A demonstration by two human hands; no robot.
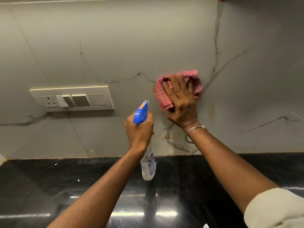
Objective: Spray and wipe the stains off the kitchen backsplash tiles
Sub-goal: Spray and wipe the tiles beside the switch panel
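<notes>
The grey veined tiles (131, 38) fill most of our view, and below them runs the black bench (49, 178), glossy with lamp glare. A white switch plate (72, 98) sits on the tiles to the left, well apart from where we are working.

Our right grip (181, 102) lies flat, fingers spread and nearly straight. It presses a bunched pink cloth (162, 96) against the tile right of centre, where two dark veins meet. Our left grip (139, 129) is curled tight round the neck of the bottle (148, 163). The blue spray head points at the tile just beside the cloth's left edge, and the clear body hangs down above the bench. We cannot tell whether a finger is on the trigger.

We judge the job to be mid-way, with wiping in hand on one patch. Whether that patch is wet we cannot tell, and no spray or drips show. A yellowish-brown streak (211, 112) remains to the right of the cloth, untouched. Rusty smears (172, 137) lie under our right wrist along a pale vein. A thin brown line follows the joint between tiles and bench. Much of the dark marking is veining in the tile, not dirt, so it will stay. A thin bangle (195, 129) circles our right wrist.
</notes>
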